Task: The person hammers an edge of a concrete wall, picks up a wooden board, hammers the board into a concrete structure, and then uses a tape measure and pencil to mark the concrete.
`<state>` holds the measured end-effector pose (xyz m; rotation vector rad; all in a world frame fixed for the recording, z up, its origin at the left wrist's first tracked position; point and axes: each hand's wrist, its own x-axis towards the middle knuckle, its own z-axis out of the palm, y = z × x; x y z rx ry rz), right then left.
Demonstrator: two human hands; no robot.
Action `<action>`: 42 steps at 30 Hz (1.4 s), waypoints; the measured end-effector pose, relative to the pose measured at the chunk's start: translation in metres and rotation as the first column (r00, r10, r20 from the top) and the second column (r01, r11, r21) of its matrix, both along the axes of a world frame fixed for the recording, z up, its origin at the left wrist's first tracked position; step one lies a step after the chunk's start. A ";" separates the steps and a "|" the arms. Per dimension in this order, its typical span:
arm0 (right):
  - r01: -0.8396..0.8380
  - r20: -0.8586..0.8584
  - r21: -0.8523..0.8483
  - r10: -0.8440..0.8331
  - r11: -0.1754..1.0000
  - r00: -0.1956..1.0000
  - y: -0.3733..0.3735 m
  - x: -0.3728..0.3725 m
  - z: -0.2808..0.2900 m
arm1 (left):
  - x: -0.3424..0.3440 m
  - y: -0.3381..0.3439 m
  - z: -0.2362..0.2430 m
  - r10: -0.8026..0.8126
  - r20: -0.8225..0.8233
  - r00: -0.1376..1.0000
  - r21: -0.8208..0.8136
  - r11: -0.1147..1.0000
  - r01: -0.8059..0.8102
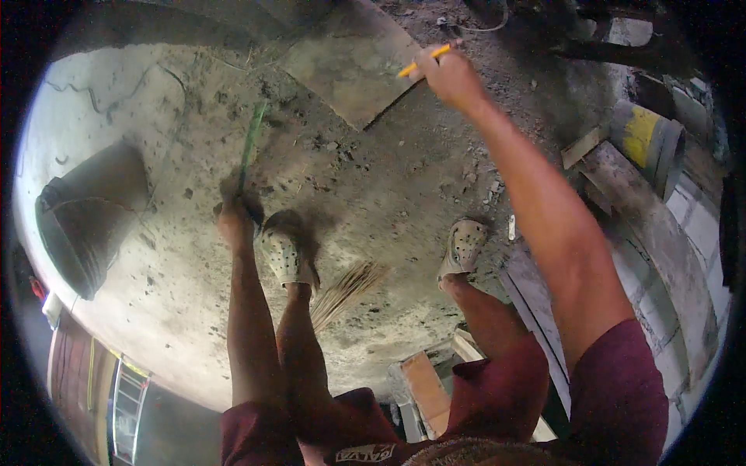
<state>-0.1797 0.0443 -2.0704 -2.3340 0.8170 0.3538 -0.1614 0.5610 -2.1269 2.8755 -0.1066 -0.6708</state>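
Left hand [235, 221] clenched round the green stick [250, 144], low end of it. Stick's long axis runs up and slightly right from the fingers, away from the body, nearly in line with the forearm. It's thin, straight, dull green, looks like a handle or rod; its far end is close over the rough concrete floor [373, 179], contact not clear.

Right hand [451, 76] raised well ahead and right, fingers pinching a yellow pencil [423, 60]. Pencil axis lies about level, tip poking left of the fingers, over the edge of a flat grey slab [346, 66] lying on the floor. Right hand is the nearer one to the slab; left is well apart from it.

Below the left fingers: a bundle of pale straw bristles [346, 291], fanned, between the two feet in perforated light clogs [284, 256]. Can't tell whether the bristles belong to the stick.

Left of the left fingers: dark round bucket [89, 221], smooth wall, thin wire bail. Floor is pitted, gritty, littered with crumbs of debris. Right of the right arm: grey blocks [660, 233] in a row and a yellow-banded drum [649, 140].
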 end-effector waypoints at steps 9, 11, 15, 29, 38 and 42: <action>-0.312 0.173 -0.485 0.439 0.817 0.882 -0.038 0.038 -0.076 | -0.112 -0.132 0.213 -0.600 -0.382 0.703 -0.578 0.749 0.325; -0.597 -0.375 -0.795 0.691 0.103 0.618 -0.046 0.064 -0.118 | -0.153 -0.151 0.302 -0.776 -0.455 0.437 -0.695 0.616 0.372; -0.420 -0.077 -0.688 0.515 0.592 0.853 0.000 0.115 -0.121 | -0.185 -0.162 0.354 -0.788 -0.510 0.344 -0.681 0.614 0.398; -0.297 0.084 -0.322 0.340 0.899 0.937 0.001 0.161 -0.145 | -0.174 -0.155 0.351 -0.643 -0.675 0.360 -0.591 0.765 0.258; -0.111 0.097 0.993 -0.782 0.036 0.616 -0.013 0.154 -0.155 | -0.162 -0.166 0.349 -0.645 -0.676 0.357 -0.618 0.760 0.203; -0.200 0.034 0.975 -0.827 -0.096 0.561 -0.019 0.153 -0.162 | -0.156 -0.171 0.349 -0.674 -0.563 0.478 -0.658 0.716 0.234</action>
